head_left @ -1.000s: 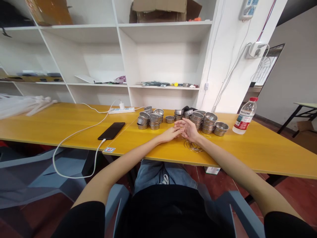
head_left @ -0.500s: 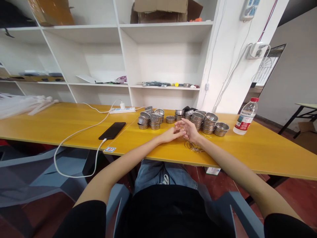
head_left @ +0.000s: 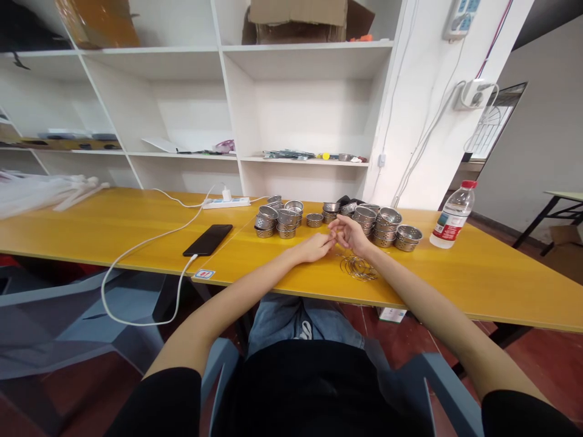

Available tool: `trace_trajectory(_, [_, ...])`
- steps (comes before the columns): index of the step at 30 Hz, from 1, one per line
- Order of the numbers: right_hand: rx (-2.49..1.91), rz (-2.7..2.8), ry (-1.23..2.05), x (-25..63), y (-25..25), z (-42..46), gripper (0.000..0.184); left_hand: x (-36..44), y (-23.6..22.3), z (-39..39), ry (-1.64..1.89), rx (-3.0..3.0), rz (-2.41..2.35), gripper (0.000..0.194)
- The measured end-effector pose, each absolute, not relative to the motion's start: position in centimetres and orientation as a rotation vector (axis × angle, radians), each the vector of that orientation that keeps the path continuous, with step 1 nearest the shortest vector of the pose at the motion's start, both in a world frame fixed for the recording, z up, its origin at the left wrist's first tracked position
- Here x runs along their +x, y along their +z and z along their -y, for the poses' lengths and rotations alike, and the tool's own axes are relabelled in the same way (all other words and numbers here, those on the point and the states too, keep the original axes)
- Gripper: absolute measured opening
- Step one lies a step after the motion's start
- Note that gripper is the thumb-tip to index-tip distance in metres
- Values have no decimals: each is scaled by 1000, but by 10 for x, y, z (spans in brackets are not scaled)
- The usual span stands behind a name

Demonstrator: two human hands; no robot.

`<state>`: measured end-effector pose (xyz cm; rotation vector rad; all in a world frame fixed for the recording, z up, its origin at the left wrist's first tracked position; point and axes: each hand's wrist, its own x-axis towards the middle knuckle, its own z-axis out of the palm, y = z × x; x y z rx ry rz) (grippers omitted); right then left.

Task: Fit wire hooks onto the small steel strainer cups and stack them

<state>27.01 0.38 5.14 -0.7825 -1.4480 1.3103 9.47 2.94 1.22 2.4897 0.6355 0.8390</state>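
Observation:
My left hand (head_left: 317, 248) lies low on the yellow table (head_left: 455, 273), its fingers pointing right. My right hand (head_left: 351, 234) is a little higher, fingers curled and slightly spread. The fingertips of both hands meet over the table. Whether something thin is pinched between them is too small to tell. A loose pile of thin wire rings (head_left: 361, 267) lies just below my right wrist. Stacks of perforated metal cups (head_left: 385, 226) stand right behind my right hand. More cup stacks (head_left: 277, 220) stand behind my left hand, and a single cup (head_left: 314, 220) sits between the groups.
A black phone (head_left: 207, 240) on a white cable (head_left: 136, 246) lies at the left, with a power strip (head_left: 225, 202) behind it. A water bottle (head_left: 452, 215) stands at the right. White shelves (head_left: 300, 161) back the table. Clear plastic bags (head_left: 31, 191) lie far left.
My right hand has lifted slightly and moved back toward the cups, uncovering more of the wire rings. My left hand stays nearly where it was.

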Motion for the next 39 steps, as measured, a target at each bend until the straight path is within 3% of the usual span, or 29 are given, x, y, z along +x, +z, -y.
trace_trajectory(6, [-906, 1739, 664, 271, 44, -5, 45, 91, 12, -33, 868, 2670, -709, 16])
trace_trajectory(13, [-1037, 1938, -216, 272, 51, 3, 24, 88, 11, -41, 993, 2706, -742, 21])
trace_trajectory(18, [-1089, 1819, -555, 283, 68, 3, 28, 86, 12, -41, 995, 2708, -838, 21])
trace_trajectory(28, [-1325, 1614, -825, 319, 72, -9, 43, 86, 13, -39, 983, 2705, -852, 18])
trace_trajectory(35, [-1230, 1933, -823, 298, 62, -10, 39, 86, 11, -38, 885, 2746, -936, 21])
trace_trajectory(39, [-1169, 2107, -766, 278, 50, -13, 41, 88, 10, -41, 861, 2767, -1069, 33])
